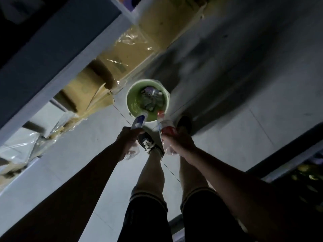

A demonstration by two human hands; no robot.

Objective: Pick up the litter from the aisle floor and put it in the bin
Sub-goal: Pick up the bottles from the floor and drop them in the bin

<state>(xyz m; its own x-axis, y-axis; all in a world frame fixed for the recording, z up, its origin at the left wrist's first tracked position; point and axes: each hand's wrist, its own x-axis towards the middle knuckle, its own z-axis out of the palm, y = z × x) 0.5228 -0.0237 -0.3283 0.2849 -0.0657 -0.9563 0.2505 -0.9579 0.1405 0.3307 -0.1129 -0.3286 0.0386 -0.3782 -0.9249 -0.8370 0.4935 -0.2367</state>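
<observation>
A person stands in a dim aisle, both arms stretched down toward a round green bin (132,102) on the grey floor (87,154). The left hand (128,139) is closed around a clear plastic bottle with a blue label (139,121), its neck pointing at the bin's near rim. The right hand (180,141) grips a second clear bottle with a red label (167,129) and a red cap, likewise angled toward the near rim. Both bottles are in the air just short of the opening, side by side and a little apart. The bin already holds a heap of crumpled litter (151,100), blurred beyond telling piece from piece. A dark sneaker with white laces (147,143) shows between the two hands, the other foot just beside the bin on its right. Along the left runs a pale shelf edge (52,79), with cardboard boxes (122,58) wrapped in clear film lying beneath it. The bin stands just beside the nearest box. The floor to the right of the bin is smeared dark.
</observation>
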